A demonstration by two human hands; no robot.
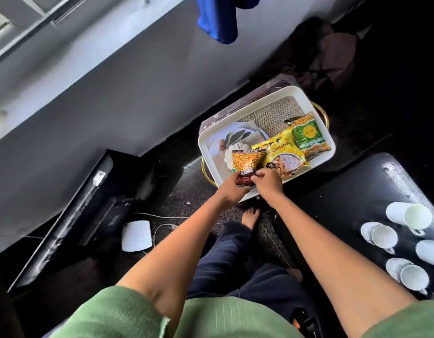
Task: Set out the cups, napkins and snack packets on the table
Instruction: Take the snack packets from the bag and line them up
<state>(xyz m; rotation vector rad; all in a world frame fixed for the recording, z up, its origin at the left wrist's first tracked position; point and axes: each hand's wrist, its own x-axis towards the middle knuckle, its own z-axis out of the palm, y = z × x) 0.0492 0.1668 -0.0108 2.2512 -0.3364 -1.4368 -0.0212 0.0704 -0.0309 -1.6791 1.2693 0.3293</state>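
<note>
A white tray [316, 96] stands on a low stool ahead of me. In it lie a yellow snack packet [279, 152], a green and yellow packet [307, 136] and printed napkins [231, 140]. My left hand [231, 190] grips the bottom end of an orange and maroon mixture packet [246, 164] over the tray's near edge. My right hand [268, 182] pinches the same packet's lower right corner. Several white cups [384, 236] stand on the black table [352, 191] at my right; one cup [408, 215] lies on its side.
A grey wall runs along the left. A black flat screen [71, 215] leans on the floor beside a white box [136, 235] with cables. A blue cloth [218, 18] hangs above. My bare foot [251, 217] is on the dark floor below the tray.
</note>
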